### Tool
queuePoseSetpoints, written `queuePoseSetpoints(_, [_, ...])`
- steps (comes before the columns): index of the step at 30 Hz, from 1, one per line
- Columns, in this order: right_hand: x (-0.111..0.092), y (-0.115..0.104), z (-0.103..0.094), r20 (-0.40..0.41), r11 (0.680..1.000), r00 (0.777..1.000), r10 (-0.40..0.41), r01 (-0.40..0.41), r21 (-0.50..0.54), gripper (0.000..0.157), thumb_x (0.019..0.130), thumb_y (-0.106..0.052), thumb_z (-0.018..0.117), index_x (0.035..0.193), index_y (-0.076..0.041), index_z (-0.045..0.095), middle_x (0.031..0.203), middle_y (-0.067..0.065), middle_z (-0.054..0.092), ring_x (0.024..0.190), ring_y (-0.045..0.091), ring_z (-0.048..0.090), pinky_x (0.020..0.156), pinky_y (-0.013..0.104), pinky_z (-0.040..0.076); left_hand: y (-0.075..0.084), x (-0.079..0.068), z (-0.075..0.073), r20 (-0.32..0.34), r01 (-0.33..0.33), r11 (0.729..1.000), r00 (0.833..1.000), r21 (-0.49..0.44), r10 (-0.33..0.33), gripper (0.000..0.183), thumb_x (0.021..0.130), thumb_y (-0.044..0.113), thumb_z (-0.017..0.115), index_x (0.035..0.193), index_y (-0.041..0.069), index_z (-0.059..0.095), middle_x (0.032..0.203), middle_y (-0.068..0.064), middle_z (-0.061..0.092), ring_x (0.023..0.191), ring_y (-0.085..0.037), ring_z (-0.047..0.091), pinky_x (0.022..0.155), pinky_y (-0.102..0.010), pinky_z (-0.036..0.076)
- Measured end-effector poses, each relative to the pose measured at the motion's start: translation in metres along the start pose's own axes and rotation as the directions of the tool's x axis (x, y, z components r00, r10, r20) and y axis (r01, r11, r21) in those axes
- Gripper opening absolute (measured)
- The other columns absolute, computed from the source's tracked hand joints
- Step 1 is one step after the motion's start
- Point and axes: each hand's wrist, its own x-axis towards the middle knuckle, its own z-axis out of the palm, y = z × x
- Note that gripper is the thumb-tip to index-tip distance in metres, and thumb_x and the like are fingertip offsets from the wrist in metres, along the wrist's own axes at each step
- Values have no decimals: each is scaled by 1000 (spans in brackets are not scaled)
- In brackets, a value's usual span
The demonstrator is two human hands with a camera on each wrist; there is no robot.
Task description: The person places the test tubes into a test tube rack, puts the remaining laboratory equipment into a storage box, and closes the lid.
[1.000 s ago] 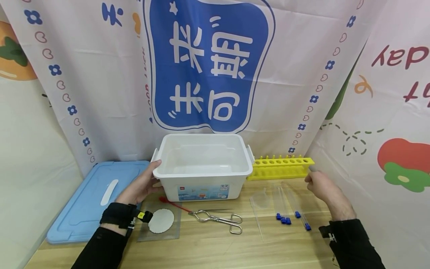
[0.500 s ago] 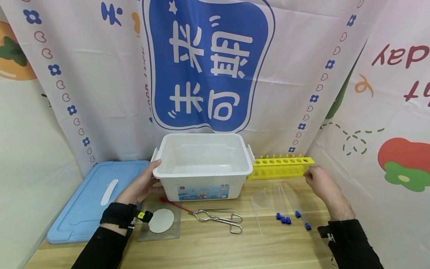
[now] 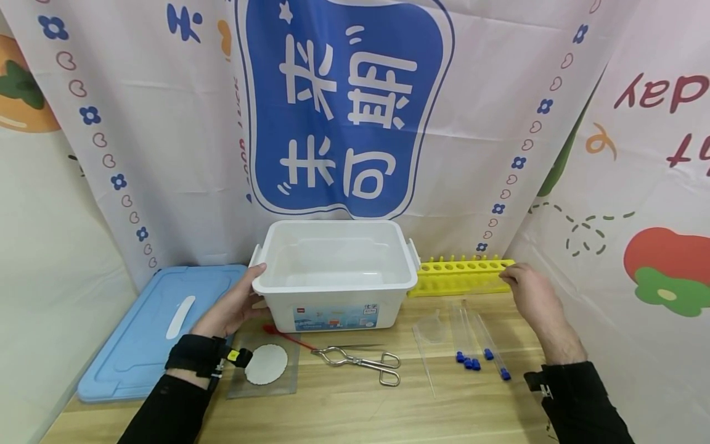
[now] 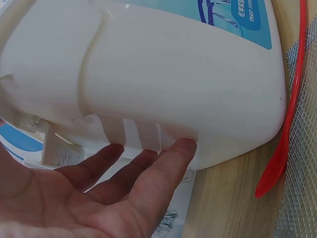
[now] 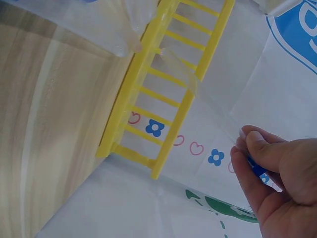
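A white plastic storage box (image 3: 338, 299) stands at the middle back. My left hand (image 3: 235, 308) is at its left front corner, the thumb at the rim under the side handle. In the left wrist view, nearly straight fingers (image 4: 166, 166) touch the box's outer wall. My right hand (image 3: 532, 299) is raised at the right end of a yellow test tube rack (image 3: 463, 287). It pinches a clear tube (image 5: 179, 72) by its blue end (image 5: 256, 167); the tube points toward the rack and is faint in the head view.
Several clear tubes with blue ends (image 3: 468, 364) lie before the rack, beside a clear funnel (image 3: 431, 328) and a thin rod (image 3: 424, 364). Metal tongs (image 3: 360, 362), a red spoon (image 3: 288, 336) and a wire mesh (image 3: 291, 385) lie in front. A blue lid (image 3: 133, 345) is left.
My right hand has turned slightly and tilted its tube leftward toward the rack. The two rightmost tubes on the table have shifted a little left. My left hand has stayed put.
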Motion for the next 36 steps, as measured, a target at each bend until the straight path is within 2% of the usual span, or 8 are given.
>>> queuePoseSetpoints(4, [0, -8, -4, -61, 999, 997, -39, 40, 0, 21, 114, 6, 68, 130, 9, 81, 144, 37, 73, 133, 60, 71, 114, 74, 58, 0, 0, 0, -1, 0, 1000, 1000, 2, 0, 95, 120, 71, 31, 189, 11, 4, 187, -34, 24, 177, -57, 28, 136, -78, 41])
queuePoseSetpoints(9, [-1, -23, -9, -144, 996, 985, -93, 94, -5, 21, 111, 9, 71, 128, 6, 82, 137, 34, 78, 127, 57, 75, 111, 72, 61, 0, -1, 1, 1, -2, 1000, 1000, 3, 2, 95, 120, 70, 31, 189, 12, 3, 187, -34, 22, 178, -57, 27, 136, -77, 41])
queuePoseSetpoints(14, [0, -40, -17, -188, 991, 973, -136, 136, -10, 22, 109, 12, 72, 127, 5, 83, 134, 32, 80, 126, 55, 77, 110, 70, 63, 1, -1, 1, 1, -2, 1000, 1000, 6, 2, 96, 120, 70, 32, 189, 12, 2, 188, -35, 21, 178, -58, 27, 135, -77, 43])
queuePoseSetpoints(22, [9, -58, -21, -190, 989, 971, -146, 147, -10, 22, 112, 8, 68, 128, 5, 83, 139, 28, 80, 132, 53, 75, 119, 70, 58, 0, -1, 0, 5, -7, 1000, 1000, 9, 6, 95, 120, 70, 31, 189, 12, 2, 187, -35, 21, 177, -59, 28, 135, -77, 43])
queuePoseSetpoints(29, [19, -67, -17, -191, 982, 964, -187, 190, -3, 21, 112, 9, 69, 128, 7, 83, 141, 28, 79, 136, 52, 73, 120, 68, 59, -1, 1, 0, 2, -4, 1000, 1000, 5, 4, 95, 119, 70, 32, 189, 13, 2, 187, -33, 22, 177, -58, 28, 134, -78, 43])
queuePoseSetpoints(36, [29, -69, -13, -144, 978, 967, -211, 209, -24, 22, 114, 8, 66, 128, 6, 83, 137, 26, 80, 136, 52, 73, 120, 67, 59, -1, 0, 0, 16, -3, 1000, 1000, 10, 3, 95, 120, 70, 30, 189, 12, 1, 187, -33, 23, 179, -56, 26, 133, -72, 49])
